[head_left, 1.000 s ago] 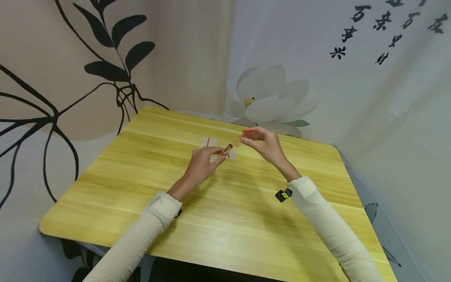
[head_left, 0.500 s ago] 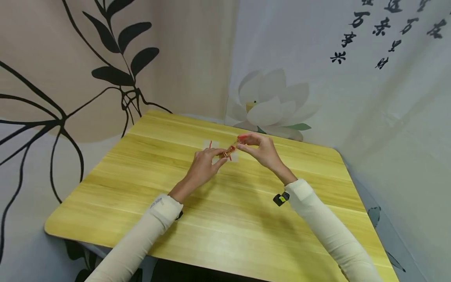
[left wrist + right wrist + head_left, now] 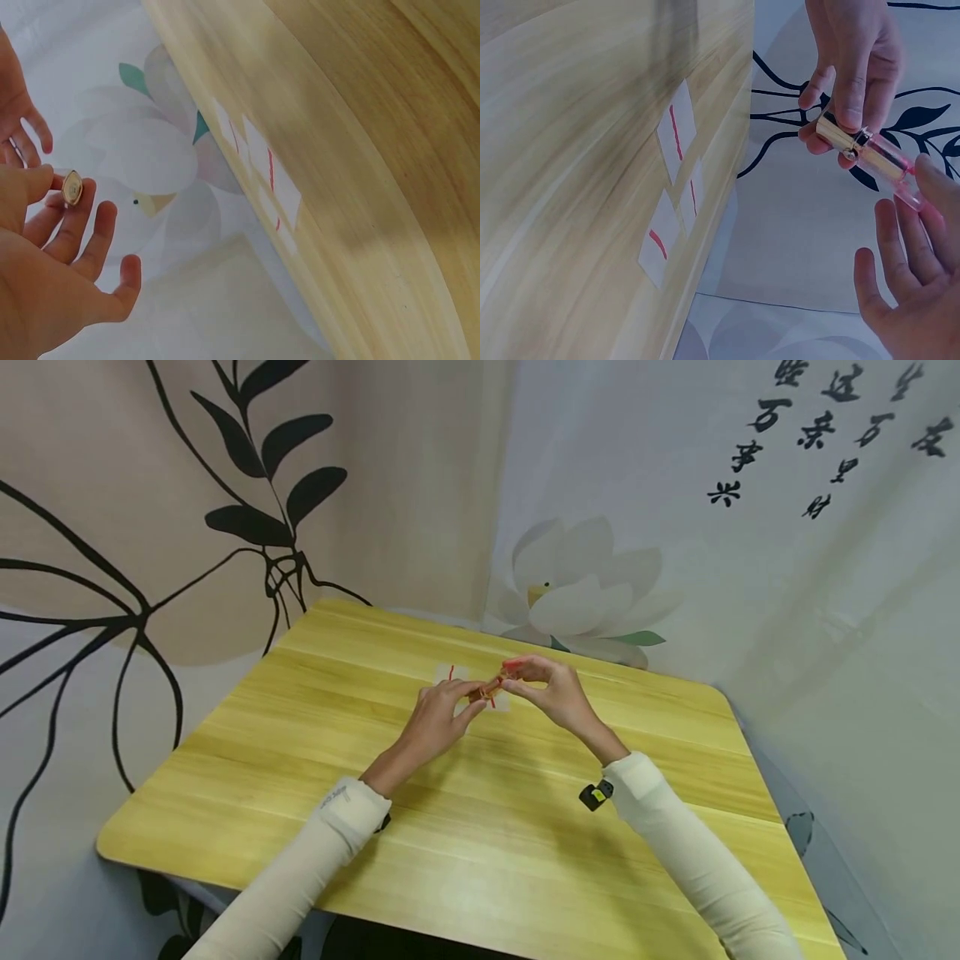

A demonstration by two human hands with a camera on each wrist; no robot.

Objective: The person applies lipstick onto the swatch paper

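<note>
My left hand (image 3: 435, 718) pinches the gold base of a lipstick (image 3: 834, 133) between thumb and fingers, above the far part of the table. In the left wrist view the round end of the lipstick (image 3: 73, 187) faces the camera. From the other side my right hand (image 3: 558, 695) pinches a clear, pink-tinted cap (image 3: 907, 192) at its closed end. The cap surrounds the lipstick's inner gold tube, its open end close to the gold collar in the right wrist view. The right hand's other fingers (image 3: 896, 259) are spread.
White paper pieces with red marks (image 3: 676, 135) lie on the wooden table (image 3: 300, 760) beneath the hands. Printed curtains (image 3: 420, 485) hang behind the table's far edge. A small black camera (image 3: 597, 794) sits at the right wrist.
The right hand has moved left and down toward the left hand, bringing the clear cap over the lipstick's gold tube. The left hand keeps its hold; the head view has shifted slightly.
</note>
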